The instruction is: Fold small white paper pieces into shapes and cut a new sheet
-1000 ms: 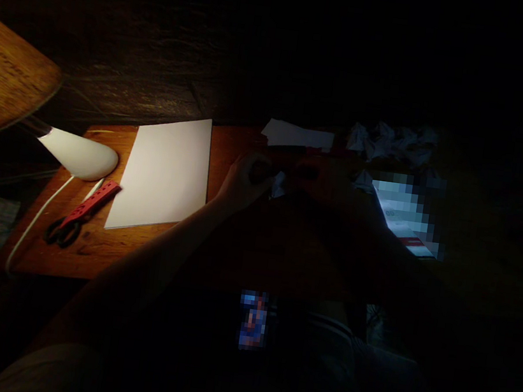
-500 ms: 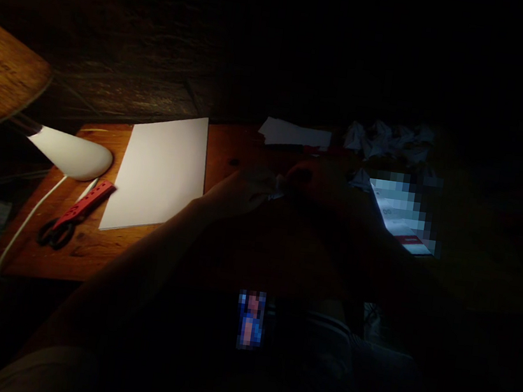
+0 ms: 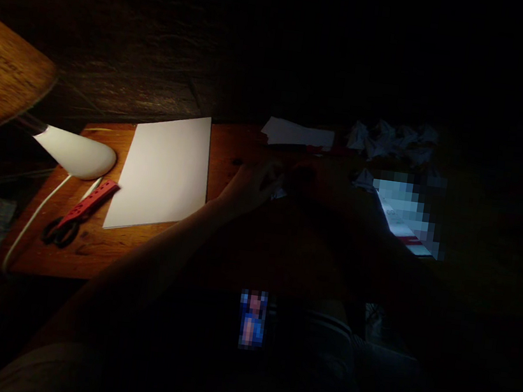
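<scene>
In the dim middle of the table, my left hand (image 3: 257, 182) has its fingers closed on a small piece of white paper (image 3: 280, 192) that looks folded. My right hand (image 3: 309, 180) is beside it, mostly lost in shadow, with its fingers curled in at the paper's other side. Only a pale corner of the paper shows below the fingertips. Just right of my right hand, a folded paper shape (image 3: 364, 179) stands by a lit screen (image 3: 397, 220).
A stack of white sheets (image 3: 163, 173) lies left of my hands. Scissors with black handles and a red sleeve (image 3: 89, 203) rest by a lamp (image 3: 77, 152). Cut paper pieces (image 3: 298, 134) and several folded paper shapes (image 3: 382, 138) sit along the back of the wooden table (image 3: 103, 259).
My hands stay together at the paper, and my left fingers have curled and lifted slightly. The whole view has shifted a little, moving everything slightly rightward.
</scene>
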The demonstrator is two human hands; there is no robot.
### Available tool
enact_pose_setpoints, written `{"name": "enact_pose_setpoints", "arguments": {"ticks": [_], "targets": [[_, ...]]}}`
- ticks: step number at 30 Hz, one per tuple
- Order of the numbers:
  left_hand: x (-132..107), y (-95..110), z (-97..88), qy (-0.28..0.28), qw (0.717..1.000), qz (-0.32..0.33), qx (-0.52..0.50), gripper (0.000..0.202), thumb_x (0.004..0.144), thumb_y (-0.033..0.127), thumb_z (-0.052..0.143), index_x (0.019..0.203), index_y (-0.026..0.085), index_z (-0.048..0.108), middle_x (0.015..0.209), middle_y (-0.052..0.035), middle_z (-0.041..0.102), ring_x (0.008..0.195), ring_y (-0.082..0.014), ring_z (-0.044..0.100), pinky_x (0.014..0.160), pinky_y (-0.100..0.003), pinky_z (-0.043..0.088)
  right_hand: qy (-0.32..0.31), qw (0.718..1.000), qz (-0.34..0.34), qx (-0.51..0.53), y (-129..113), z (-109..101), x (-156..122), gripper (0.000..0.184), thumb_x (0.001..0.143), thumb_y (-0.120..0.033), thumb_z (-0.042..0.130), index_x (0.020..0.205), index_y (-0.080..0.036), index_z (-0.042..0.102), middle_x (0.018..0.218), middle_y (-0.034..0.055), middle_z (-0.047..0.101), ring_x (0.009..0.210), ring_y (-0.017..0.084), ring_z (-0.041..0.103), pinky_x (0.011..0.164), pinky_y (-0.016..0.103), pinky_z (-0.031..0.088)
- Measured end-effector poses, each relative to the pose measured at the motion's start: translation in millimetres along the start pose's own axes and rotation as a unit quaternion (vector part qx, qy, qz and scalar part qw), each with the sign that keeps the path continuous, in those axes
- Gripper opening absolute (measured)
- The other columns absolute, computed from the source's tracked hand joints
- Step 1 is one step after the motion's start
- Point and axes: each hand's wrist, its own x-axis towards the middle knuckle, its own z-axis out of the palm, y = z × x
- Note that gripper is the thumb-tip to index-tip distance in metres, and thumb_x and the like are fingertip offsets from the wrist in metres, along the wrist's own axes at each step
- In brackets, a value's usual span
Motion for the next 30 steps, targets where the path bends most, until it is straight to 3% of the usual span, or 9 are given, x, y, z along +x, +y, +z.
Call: {"name": "enact_pose_setpoints", "arguments": {"ticks": [6, 13, 18, 22, 26, 30], "targets": [[5, 1, 6.1, 0.022, 1.000, 0.002, 0.001, 0.015, 0.092, 0.020, 0.076, 0.106, 0.023, 0.083, 0.108, -0.0077, 0.082, 0.098, -0.0232, 0.075, 0.091, -0.035, 0.059, -0.004, 1.000, -0.014, 0.013, 3, 0, 1, 0.023, 0.086, -0.019, 0.078, 0.105, -0.023, 0.090, 0.112, 0.0089, 0.088, 0.099, 0.029, 0.080, 0.090, 0.040, 0.058], [3, 0, -0.3, 0.017, 1.000, -0.002, -0.012, 0.018, 0.084, 0.021, 0.082, 0.101, 0.023, 0.083, 0.108, -0.0073, 0.082, 0.102, -0.0256, 0.075, 0.095, -0.039, 0.059, -0.011, 0.999, -0.014, 0.030, -1, -1, 2, 0.020, 0.084, -0.016, 0.077, 0.098, -0.024, 0.088, 0.108, 0.0064, 0.087, 0.098, 0.028, 0.079, 0.089, 0.039, 0.058], [1, 0, -0.9, 0.032, 0.999, -0.027, -0.034, 0.009, 0.081, 0.026, 0.086, 0.083, 0.023, 0.077, 0.088, -0.0042, 0.079, 0.078, -0.0196, 0.068, 0.076, -0.033, 0.053, 0.015, 1.000, -0.023, 0.000, -8, -3, -2, 0.024, 0.088, -0.016, 0.073, 0.107, -0.025, 0.086, 0.115, 0.0066, 0.087, 0.106, 0.029, 0.078, 0.093, 0.041, 0.056], [-1, 1, -0.6, 0.048, 0.996, -0.076, -0.018, 0.017, 0.079, 0.025, 0.081, 0.069, 0.023, 0.067, 0.068, -0.0009, 0.069, 0.062, -0.0165, 0.057, 0.064, -0.032, 0.044, 0.034, 0.997, -0.003, -0.072, -22, -11, -10, 0.019, 0.093, -0.028, 0.078, 0.110, -0.026, 0.085, 0.116, 0.0105, 0.085, 0.103, 0.033, 0.076, 0.087, 0.044, 0.055], [-3, 1, -0.4, 0.075, 0.992, -0.088, 0.052, 0.022, 0.075, 0.024, 0.081, 0.067, 0.024, 0.061, 0.066, 0.0001, 0.064, 0.064, -0.0188, 0.056, 0.078, -0.038, 0.051, 0.021, 0.992, -0.009, -0.122, -41, -10, -19, 0.019, 0.096, -0.036, 0.078, 0.108, -0.024, 0.084, 0.116, 0.0140, 0.083, 0.102, 0.034, 0.074, 0.083, 0.044, 0.053], [-4, 1, -0.3, 0.082, 0.990, -0.078, 0.087, 0.019, 0.077, 0.020, 0.080, 0.076, 0.024, 0.061, 0.079, -0.0023, 0.067, 0.081, -0.0248, 0.063, 0.098, -0.048, 0.052, -0.014, 0.989, -0.017, -0.150, -46, 3, -22, 0.017, 0.098, -0.031, 0.074, 0.108, -0.020, 0.082, 0.121, 0.0162, 0.079, 0.104, 0.033, 0.072, 0.082, 0.043, 0.053]]}}
